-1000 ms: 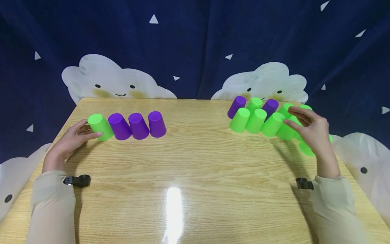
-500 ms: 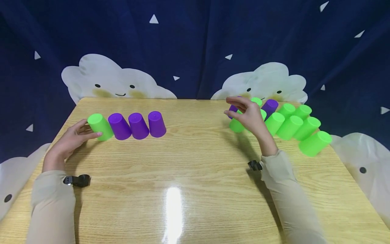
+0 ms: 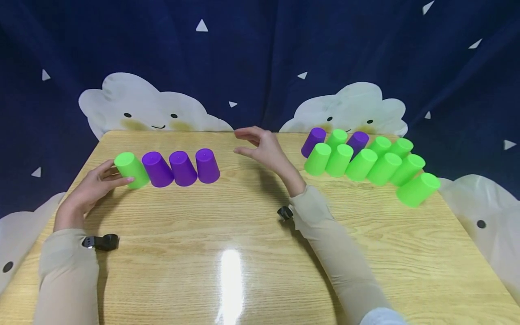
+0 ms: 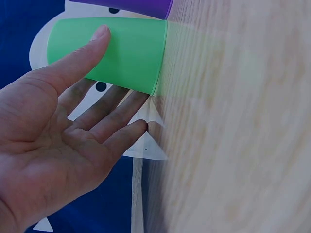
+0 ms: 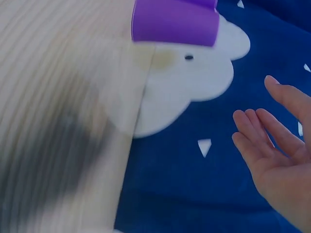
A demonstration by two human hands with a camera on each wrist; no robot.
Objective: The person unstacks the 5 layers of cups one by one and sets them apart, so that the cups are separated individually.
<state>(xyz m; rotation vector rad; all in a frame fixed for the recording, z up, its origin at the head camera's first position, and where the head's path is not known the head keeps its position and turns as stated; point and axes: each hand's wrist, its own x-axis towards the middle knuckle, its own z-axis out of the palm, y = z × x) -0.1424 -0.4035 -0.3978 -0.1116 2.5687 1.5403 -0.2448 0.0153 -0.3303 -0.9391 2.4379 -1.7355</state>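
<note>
At the left of the table, an upside-down green cup (image 3: 135, 172) heads a row with three purple cups (image 3: 183, 169) to its right. My left hand (image 3: 90, 187) holds this green cup, thumb on its near side and fingers round behind. The left wrist view shows the thumb laid along the green wall and the fingertips partly hidden behind it. My right hand (image 3: 266, 149) is in the air over the back middle, thumb and fingers apart with nothing between them. Nearest to it is the rightmost purple cup (image 3: 208, 167); the right wrist view has a purple cup (image 5: 175, 22) at its top.
At the back right stands a group of upturned cups: several green cups (image 3: 361, 165) and two purple cups (image 3: 313, 142). One green cup (image 3: 418, 189) is nearest the table's right edge. A dark blue curtain (image 3: 260, 58) with clouds hangs behind the wooden table (image 3: 170, 271).
My right hand has swept left from above the right-hand cups to the back middle, uncovering that group. The left hand keeps its place on the green cup. The head view has shifted slightly.
</note>
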